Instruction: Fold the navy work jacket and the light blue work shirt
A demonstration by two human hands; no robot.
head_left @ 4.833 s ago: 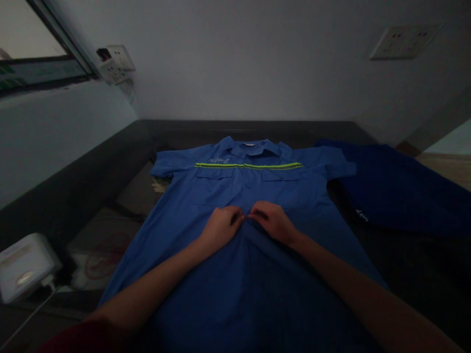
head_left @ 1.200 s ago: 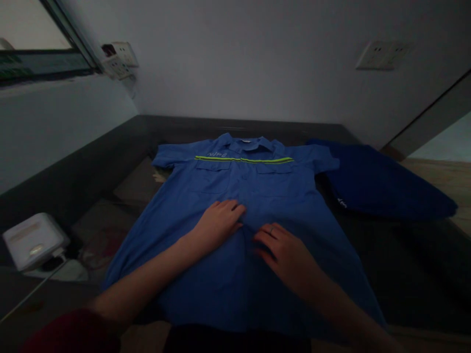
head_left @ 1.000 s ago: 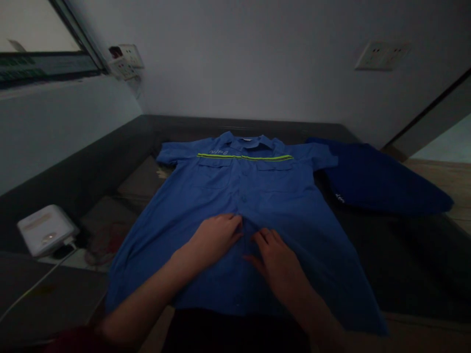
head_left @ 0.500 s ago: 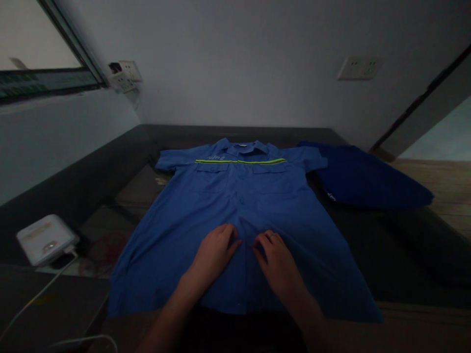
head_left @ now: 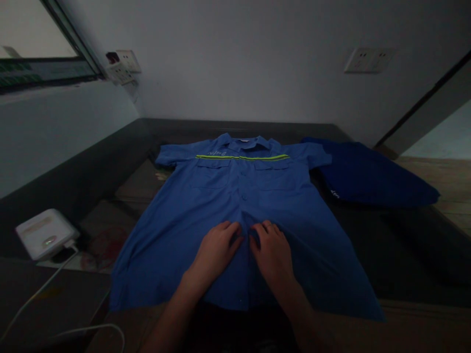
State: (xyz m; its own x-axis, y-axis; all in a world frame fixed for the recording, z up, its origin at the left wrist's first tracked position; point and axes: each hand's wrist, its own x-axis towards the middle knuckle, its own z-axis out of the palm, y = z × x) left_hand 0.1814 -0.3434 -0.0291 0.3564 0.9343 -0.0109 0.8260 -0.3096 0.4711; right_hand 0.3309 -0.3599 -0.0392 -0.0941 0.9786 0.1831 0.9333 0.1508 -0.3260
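A blue short-sleeved work shirt (head_left: pixel 176 230) lies spread front side up, its collar at the far end and its hem toward me. Across the chest runs a yellow-green stripe above two flap pockets. My left hand (head_left: pixel 219 245) is at the left of the front placket, thumb and curled fingers closed on the cloth at its edge. Just across the placket, my right hand (head_left: pixel 272 247) has its bent fingers and thumb closed on the other side of the opening. Whether a button sits between the fingertips is hidden.
Dark blue folded cloth (head_left: pixel 375 176) lies right of the shirt on the dark table (head_left: pixel 405 264). At the left stands a white box-shaped device (head_left: pixel 47 233) with a white cable (head_left: pixel 44 287). Wall sockets (head_left: pixel 370 60) are on the wall behind.
My right hand has moved slightly left and away from me, closer to the placket and my left hand. The view has shifted a little; the shirt lies as before.
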